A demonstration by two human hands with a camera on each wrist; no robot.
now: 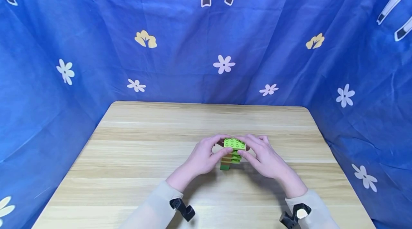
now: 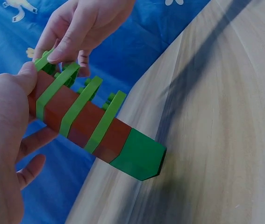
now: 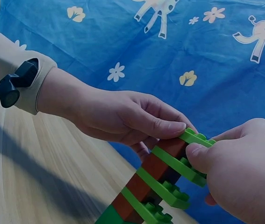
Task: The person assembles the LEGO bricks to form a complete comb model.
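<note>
A toy brick tower [image 1: 226, 161] stands upright on the table, its brown bricks [image 2: 81, 116] alternating with lime green plates that jut out to one side. Its base is a dark green brick [image 2: 139, 154]. At the top lies a studded lime green plate [image 1: 234, 143]. My left hand [image 1: 204, 155] grips the top end of the tower, thumb on the near side and fingers behind. From the other side, my right hand [image 1: 264, 154] pinches the jutting end of the top plate between thumb and fingers. The fingertips behind are partly hidden.
The wooden table [image 1: 145, 132] has a blue patterned cloth [image 1: 180, 50] hanging behind it and along both sides. A black wrist camera [image 1: 182, 209] is strapped on the left sleeve, and another wrist camera [image 1: 294, 215] on the right.
</note>
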